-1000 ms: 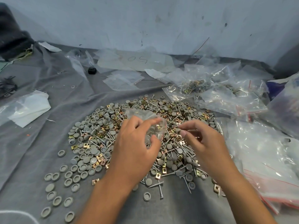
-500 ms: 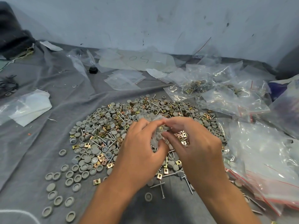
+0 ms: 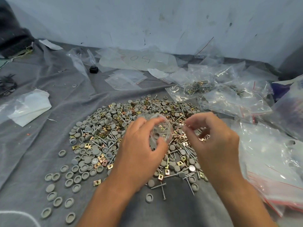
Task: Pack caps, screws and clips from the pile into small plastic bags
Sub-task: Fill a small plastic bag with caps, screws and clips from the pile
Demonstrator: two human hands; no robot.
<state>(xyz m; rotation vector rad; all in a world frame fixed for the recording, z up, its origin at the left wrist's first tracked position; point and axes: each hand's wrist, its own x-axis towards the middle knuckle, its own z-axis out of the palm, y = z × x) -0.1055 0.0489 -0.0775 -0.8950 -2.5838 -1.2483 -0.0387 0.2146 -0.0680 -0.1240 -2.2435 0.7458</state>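
Observation:
A wide pile of grey round caps, silver screws and brass clips lies on the grey cloth. My left hand grips a small clear plastic bag above the pile's middle; a cap, a screw and a clip show through it. My right hand hovers just right of the bag with fingers curled, thumb and forefinger pinched together; what they pinch is too small to tell. Loose caps trail off to the lower left.
Filled clear bags and a heap of red-striped zip bags crowd the right side. Flat empty bags and a marked sheet lie behind the pile. White folded plastic sits left; a small black object is farther back.
My right hand went from the pile to the bag's mouth beside my left hand, then drew back a little to the right. The bag stayed in my left hand.

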